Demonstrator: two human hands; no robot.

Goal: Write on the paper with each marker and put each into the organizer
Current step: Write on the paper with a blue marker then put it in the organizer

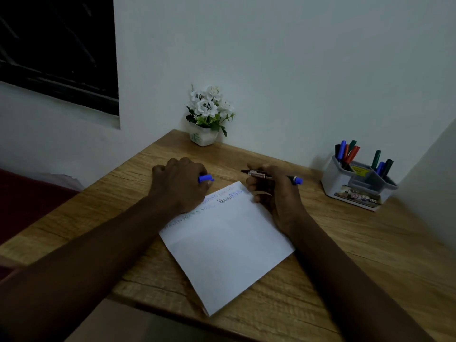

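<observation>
The wooden surface [370, 243] carries the written-on paper [229, 250], with the organizer [333, 183] of markers at far right. The left hand [180, 183] is curled round a blue cap [205, 178], and the right hand [274, 191] grips the uncapped marker [256, 173]. This is probably recapping: align cap and tip squarely, then press home.

Wooden table [357, 243] lies under the left hand [180, 183] and the right hand [274, 191]. White flower pot [203, 138] with white flowers [207, 102] stands beyond the left hand, at the table's far edge against the white wall [296, 70]. Dark window [56, 45] is high up-left of the left hand, and a dark red surface [29, 198] sits off the table to that hand's left.
</observation>
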